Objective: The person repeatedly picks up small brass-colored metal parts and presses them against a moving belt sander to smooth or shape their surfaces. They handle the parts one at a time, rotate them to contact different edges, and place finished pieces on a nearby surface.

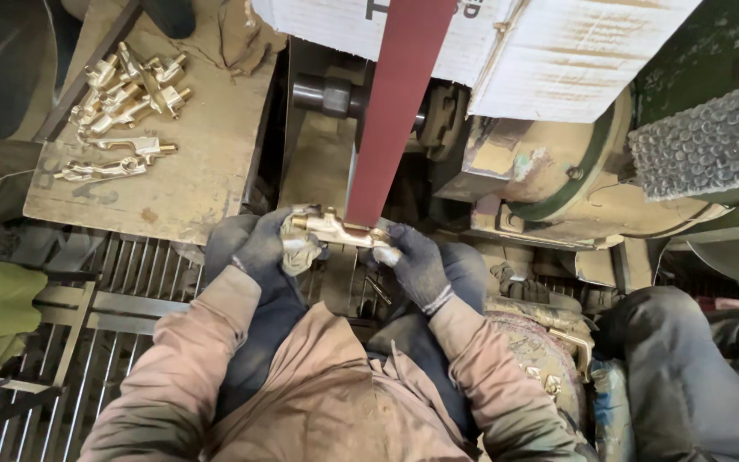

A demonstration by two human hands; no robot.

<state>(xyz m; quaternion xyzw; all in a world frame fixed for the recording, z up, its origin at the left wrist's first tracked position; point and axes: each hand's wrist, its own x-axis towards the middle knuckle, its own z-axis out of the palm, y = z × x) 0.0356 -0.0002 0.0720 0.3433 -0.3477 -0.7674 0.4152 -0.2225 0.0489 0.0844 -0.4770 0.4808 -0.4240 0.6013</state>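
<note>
Pile of brass fittings (126, 94) on worn wooden tabletop (190, 162), far left, within reach. Left hand (268, 248), dark glove, clamped round rag-wrapped end of brass part (339, 229); rag probably cushions grip. Part held level against lower end of red sanding belt (397, 103), so face meets abrasive squarely. Right hand (416, 261), gloved, pinched on other end, steadying. Dusty motor housing (558, 171) right of belt, white cardboard box (540, 51) above it.
</note>
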